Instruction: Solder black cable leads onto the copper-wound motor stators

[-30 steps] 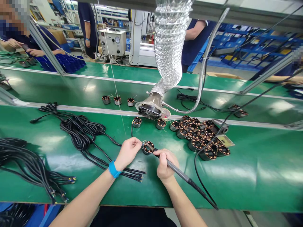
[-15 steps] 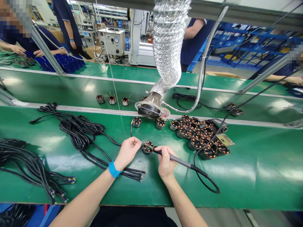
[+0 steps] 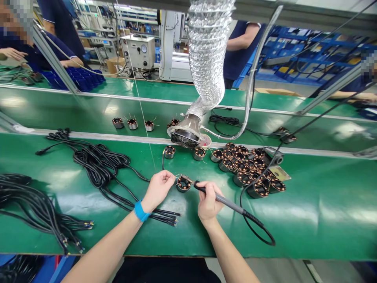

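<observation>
In front of me a motor stator (image 3: 183,184) with copper windings sits upright on the green bench. My right hand (image 3: 209,201) is closed around the grey handle of a soldering iron (image 3: 228,202), its tip at the stator's far rim. Just left of the stator, my left hand (image 3: 160,185), with a blue band at the wrist, pinches a thin solder wire (image 3: 138,88) that hangs down from above. The fingertips hide part of the wire. Behind the hands stand a stator with a black cable (image 3: 169,152) and another stator (image 3: 199,153).
A fume hood (image 3: 186,135) on a foil duct (image 3: 206,51) hangs over the bench. Several stators (image 3: 243,167) cluster at right. Black cables (image 3: 97,169) lie at left, more cables (image 3: 35,208) farther left. Stators (image 3: 132,124) stand on the green belt (image 3: 73,114) behind the rail. Co-workers are beyond.
The soldering iron's tip has shifted from over the stator's middle to its far rim, and my right hand moved slightly right. Stators on the belt behind moved left. My left hand stayed nearly still.
</observation>
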Action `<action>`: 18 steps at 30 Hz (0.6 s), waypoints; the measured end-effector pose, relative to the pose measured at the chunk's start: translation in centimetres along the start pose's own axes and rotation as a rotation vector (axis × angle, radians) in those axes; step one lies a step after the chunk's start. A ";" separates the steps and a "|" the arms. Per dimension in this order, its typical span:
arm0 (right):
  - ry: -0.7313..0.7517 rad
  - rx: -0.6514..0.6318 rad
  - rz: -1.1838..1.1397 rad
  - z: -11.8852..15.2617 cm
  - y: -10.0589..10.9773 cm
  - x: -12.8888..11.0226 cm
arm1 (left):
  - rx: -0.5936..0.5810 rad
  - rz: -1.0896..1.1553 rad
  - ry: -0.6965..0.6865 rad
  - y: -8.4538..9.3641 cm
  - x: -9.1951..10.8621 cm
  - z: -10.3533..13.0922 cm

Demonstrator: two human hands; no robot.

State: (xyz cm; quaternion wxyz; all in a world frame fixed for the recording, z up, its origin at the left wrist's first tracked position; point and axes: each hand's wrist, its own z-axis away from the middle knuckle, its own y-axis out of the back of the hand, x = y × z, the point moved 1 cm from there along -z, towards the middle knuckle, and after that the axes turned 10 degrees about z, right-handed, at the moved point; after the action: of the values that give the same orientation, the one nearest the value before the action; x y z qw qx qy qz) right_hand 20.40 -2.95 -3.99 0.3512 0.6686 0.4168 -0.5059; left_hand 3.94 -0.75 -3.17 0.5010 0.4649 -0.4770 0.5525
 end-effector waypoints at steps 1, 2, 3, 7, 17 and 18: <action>0.001 -0.004 -0.002 0.0 0.0 0.0 | 0.001 0.000 -0.001 0.0 0.0 0.0; 0.006 -0.009 -0.009 0.0 0.1 0.1 | 0.002 0.001 -0.003 0.0 0.0 0.0; 0.012 -0.013 -0.017 0.0 0.1 0.1 | 0.003 0.001 -0.004 0.0 0.1 0.0; 0.035 -0.013 -0.025 0.0 0.0 0.2 | 0.001 -0.005 0.001 -0.1 0.1 0.0; 0.045 -0.028 0.049 0.0 0.2 0.0 | -0.027 0.131 0.099 -0.1 0.4 0.2; 0.050 -0.027 0.049 0.0 0.2 0.0 | -0.028 0.141 0.108 -0.1 0.4 0.1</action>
State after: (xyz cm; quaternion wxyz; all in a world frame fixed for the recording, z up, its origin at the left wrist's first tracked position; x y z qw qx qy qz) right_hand 20.62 -3.01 -3.93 0.3619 0.6863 0.4158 -0.4745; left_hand 3.99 -0.80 -2.78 0.4924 0.3928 -0.4883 0.6040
